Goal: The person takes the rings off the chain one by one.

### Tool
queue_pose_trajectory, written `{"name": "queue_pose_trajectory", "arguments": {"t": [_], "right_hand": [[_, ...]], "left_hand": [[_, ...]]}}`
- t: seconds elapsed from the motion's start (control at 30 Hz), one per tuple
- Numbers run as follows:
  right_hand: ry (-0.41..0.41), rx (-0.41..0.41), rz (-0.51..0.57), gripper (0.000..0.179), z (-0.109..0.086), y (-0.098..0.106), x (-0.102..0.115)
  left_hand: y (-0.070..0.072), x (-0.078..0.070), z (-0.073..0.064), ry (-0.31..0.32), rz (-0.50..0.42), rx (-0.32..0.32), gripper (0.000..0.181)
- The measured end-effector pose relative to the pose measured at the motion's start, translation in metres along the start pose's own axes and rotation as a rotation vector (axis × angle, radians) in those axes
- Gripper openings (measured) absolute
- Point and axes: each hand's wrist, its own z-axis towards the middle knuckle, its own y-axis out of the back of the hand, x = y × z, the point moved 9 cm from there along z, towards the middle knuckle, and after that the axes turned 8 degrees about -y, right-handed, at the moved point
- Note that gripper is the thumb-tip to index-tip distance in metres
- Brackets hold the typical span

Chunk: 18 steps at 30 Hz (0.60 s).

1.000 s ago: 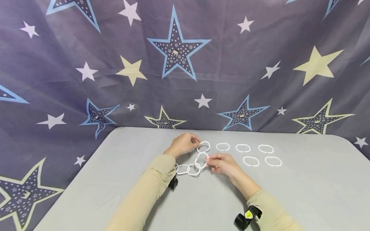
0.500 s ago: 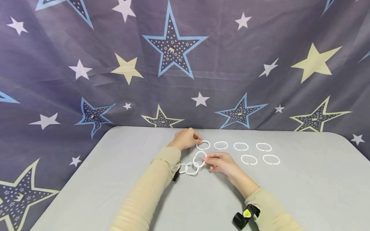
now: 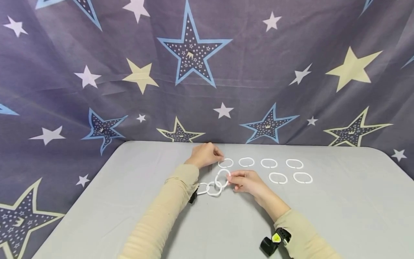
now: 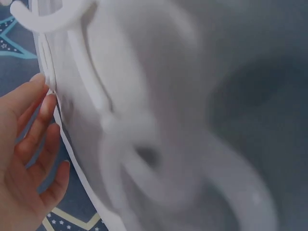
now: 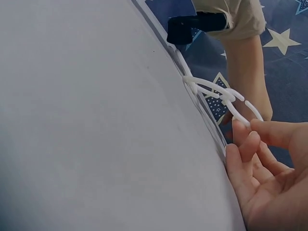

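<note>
My left hand point(image 3: 206, 154) pinches the left edge of a white oval plastic link point(image 3: 226, 163) near the back of the table; its fingertips partly cover that edge. Just in front, my right hand point(image 3: 247, 182) pinches the end link point(image 3: 222, 178) of a white chain between thumb and index finger. This end link is tilted up and passes through another link point(image 3: 214, 189) on the table. Further chain links point(image 3: 203, 188) run left behind the left sleeve, which hides the rest. In the left wrist view, chain links point(image 4: 236, 178) blur close to the camera.
Several loose white links lie to the right, including one in the back row point(image 3: 294, 164) and one in the front row point(image 3: 303, 177). They rest on a grey table point(image 3: 323, 216). A star-patterned cloth point(image 3: 245, 72) hangs behind the table's far edge.
The link at my left hand has gone from tilted to lying flatter, shifting slightly right and then back left with the hand. My right hand keeps its pinch, nearly still.
</note>
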Motion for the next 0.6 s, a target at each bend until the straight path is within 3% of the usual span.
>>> {"name": "queue_pose_trajectory", "arguments": {"t": [0.33,0.6], "right_hand": [[-0.005,-0.002,-0.013,0.026,0.004,0.002,-0.004],[0.011,0.029,-0.010,0.029,0.001,0.000,0.000]], "left_hand": [[0.018,-0.001,-0.016,-0.065,-0.008,-0.026,0.015],[0.044,-0.004,-0.042,-0.094,-0.032,-0.080,0.016]]}}
